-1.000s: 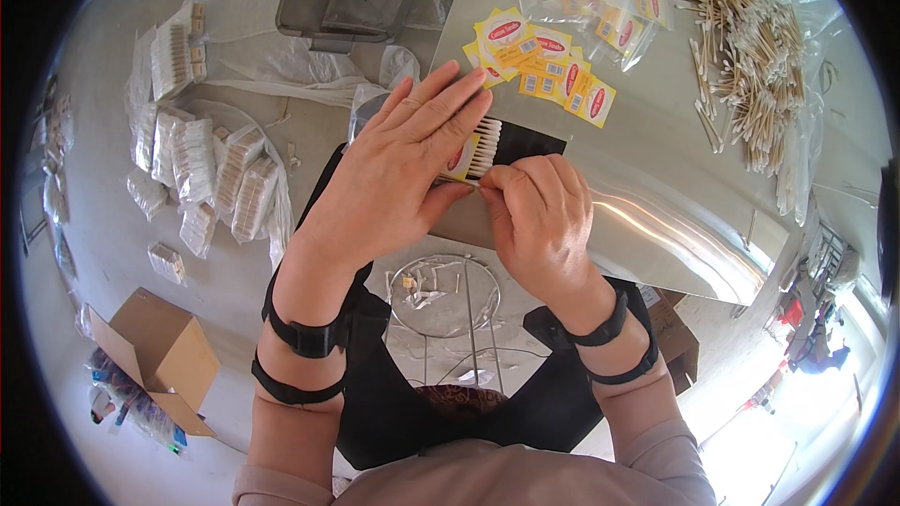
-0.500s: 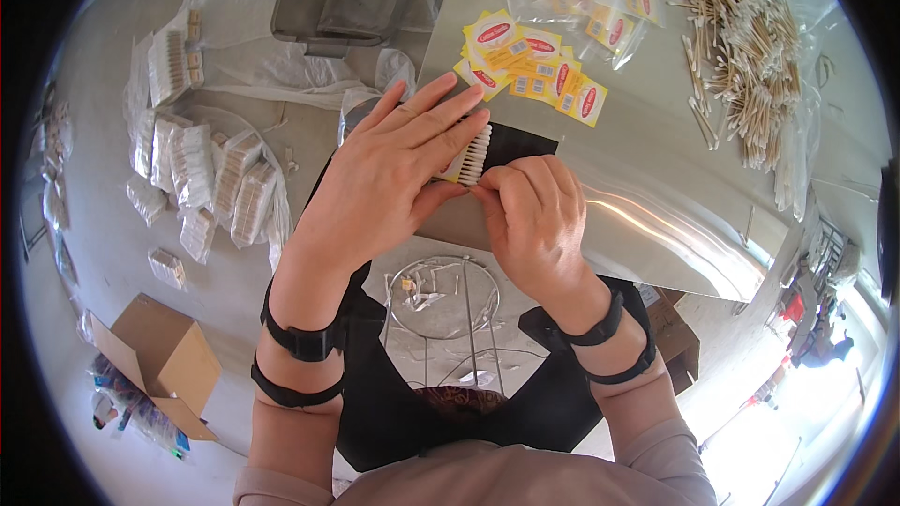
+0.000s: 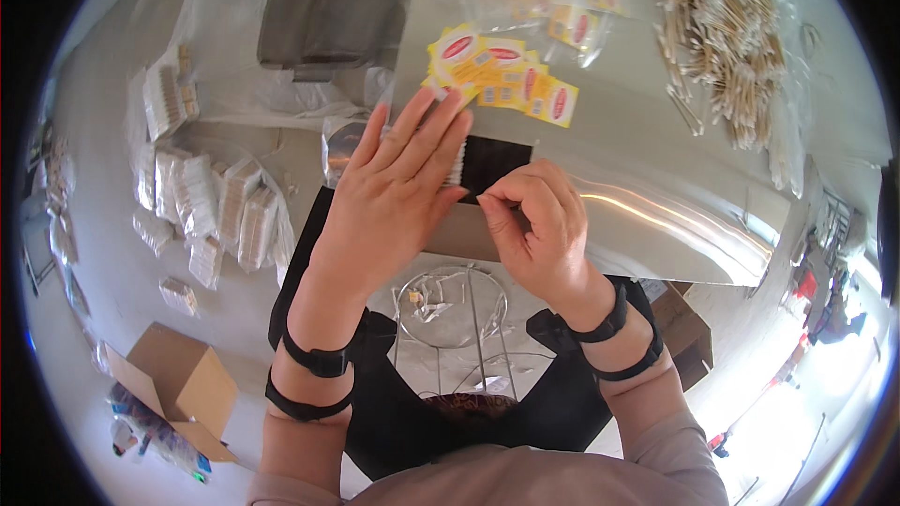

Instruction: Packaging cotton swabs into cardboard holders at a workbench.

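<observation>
My left hand (image 3: 392, 189) lies flat with its fingers stretched out over a pack of cotton swabs. Only a row of white swab tips (image 3: 458, 161) shows past its fingers, and the rest is covered. To the right of it, my right hand (image 3: 542, 225) has its thumb and forefinger pinched together. Whatever may be between those fingertips is too small or hidden to make out. Both hands are over a black patch (image 3: 497, 165) at the table's near edge. Shiny clear plastic (image 3: 341, 145) lies just left of my left fingers.
Yellow printed cards (image 3: 506, 70) are spread beyond my hands, near clear bags with more cards (image 3: 574, 26). Loose cotton swabs (image 3: 727, 47) are heaped at far right. Wrapped swab packs (image 3: 197, 192) lie at left, below a grey tray (image 3: 323, 9). An open carton (image 3: 183, 375) stands lower left.
My right fingertips have come away from the swab tips, leaving a gap between the hands. My left hand now covers more of the swabs. The whole view has shifted slightly.
</observation>
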`<state>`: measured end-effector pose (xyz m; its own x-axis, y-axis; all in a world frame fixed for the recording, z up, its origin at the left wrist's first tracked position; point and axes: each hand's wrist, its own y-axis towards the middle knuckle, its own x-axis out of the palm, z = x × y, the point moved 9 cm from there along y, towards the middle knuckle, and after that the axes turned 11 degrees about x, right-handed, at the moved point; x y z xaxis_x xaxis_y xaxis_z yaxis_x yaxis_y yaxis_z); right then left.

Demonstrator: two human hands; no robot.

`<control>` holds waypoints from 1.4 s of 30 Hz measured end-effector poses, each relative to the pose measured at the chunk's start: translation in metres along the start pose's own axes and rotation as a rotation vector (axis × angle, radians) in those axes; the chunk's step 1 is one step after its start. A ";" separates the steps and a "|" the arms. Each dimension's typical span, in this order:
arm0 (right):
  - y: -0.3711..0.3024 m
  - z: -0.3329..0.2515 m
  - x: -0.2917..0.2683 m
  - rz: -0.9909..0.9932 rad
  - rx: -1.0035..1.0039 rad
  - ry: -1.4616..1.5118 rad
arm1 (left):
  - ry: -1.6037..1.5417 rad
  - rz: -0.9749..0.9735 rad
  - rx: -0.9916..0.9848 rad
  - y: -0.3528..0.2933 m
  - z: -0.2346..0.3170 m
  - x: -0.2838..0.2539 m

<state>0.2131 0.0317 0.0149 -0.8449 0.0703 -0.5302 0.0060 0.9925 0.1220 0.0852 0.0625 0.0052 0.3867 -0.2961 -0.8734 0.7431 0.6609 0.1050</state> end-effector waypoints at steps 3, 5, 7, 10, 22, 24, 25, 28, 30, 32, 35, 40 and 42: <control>0.005 0.004 -0.017 0.070 -0.029 0.001 | 0.100 -0.098 -0.066 -0.001 -0.004 0.006; 0.014 0.017 -0.044 0.190 -0.032 -0.123 | 0.116 -0.109 -0.059 -0.002 -0.002 0.010; 0.022 0.035 -0.074 0.326 0.055 -0.249 | 0.176 -0.128 -0.095 -0.003 -0.003 0.007; 0.032 0.051 -0.124 0.546 0.063 -0.514 | 0.185 -0.008 -0.046 0.011 0.011 -0.005; 0.006 0.079 -0.122 0.203 0.100 -0.390 | -0.076 0.153 0.220 0.084 0.073 0.038; -0.006 0.068 -0.108 0.130 0.081 -0.330 | -0.115 0.174 0.217 0.092 0.081 0.049; -0.008 0.064 -0.101 0.053 0.061 -0.266 | -0.153 0.192 0.208 0.095 0.083 0.051; 0.000 0.065 -0.113 0.100 0.065 -0.234 | -0.192 0.201 0.182 0.102 0.088 0.051; 0.016 0.066 -0.129 0.190 0.096 -0.328 | -0.186 0.233 0.175 0.103 0.087 0.052; 0.026 0.071 -0.138 0.280 0.129 -0.419 | -0.178 0.265 0.169 0.102 0.086 0.052; 0.034 0.081 -0.130 0.266 0.158 -0.557 | -0.146 0.302 0.189 0.104 0.089 0.052; 0.035 0.086 -0.126 0.258 0.142 -0.491 | -0.193 0.371 0.183 0.103 0.086 0.045; 0.031 0.085 -0.128 0.253 0.119 -0.476 | -0.202 0.385 0.176 0.102 0.083 0.042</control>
<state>0.3668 0.0619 0.0153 -0.4747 0.3178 -0.8208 0.2612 0.9414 0.2134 0.2222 0.0602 0.0191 0.7384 -0.1921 -0.6464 0.5990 0.6271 0.4979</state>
